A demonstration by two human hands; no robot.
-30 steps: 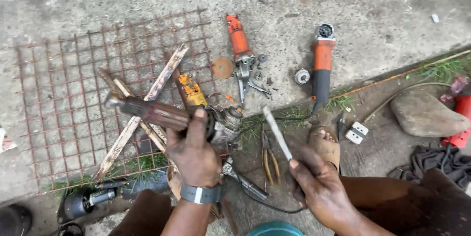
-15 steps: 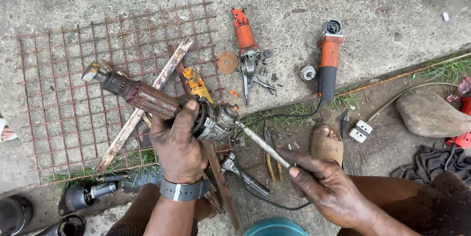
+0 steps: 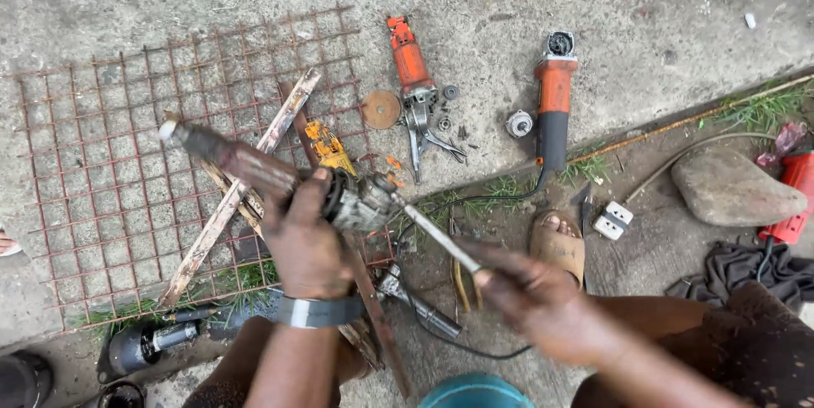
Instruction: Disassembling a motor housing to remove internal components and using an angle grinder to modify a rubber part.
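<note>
Rusty brown and dirty, the old grinder (image 3: 280,177) sits in the middle of the frame, held up above the ground. The left hand (image 3: 303,238) has its fingers wrapped tight around the fat part of it. The thin end of the grinder points to the upper left, over a rusty wire mesh (image 3: 102,162) that lies flat on the concrete. A grey band (image 3: 315,312) goes around the left wrist.

The right hand (image 3: 530,293) is at the lower right of the middle. It looks blurry. Its fingers are pinched shut on a thin metal tool (image 3: 437,238). The tip of the tool touches the grey metal head of the grinder.

Some wooden sticks (image 3: 242,187) lie crossed on the mesh, under the grinder. At the top middle lies an orange tool taken apart (image 3: 411,69), with a round disc (image 3: 381,108) just beside it and small parts near it. To the right of that lies an orange and black grinder (image 3: 553,103). A foot in a sandal (image 3: 558,243) is just below it. A white plug block (image 3: 613,220) is near the foot. A big stone (image 3: 736,187) sits at the right. A dark cloth (image 3: 746,264) lies below the stone. A red tool (image 3: 793,196) peeks in at the right edge.
</note>
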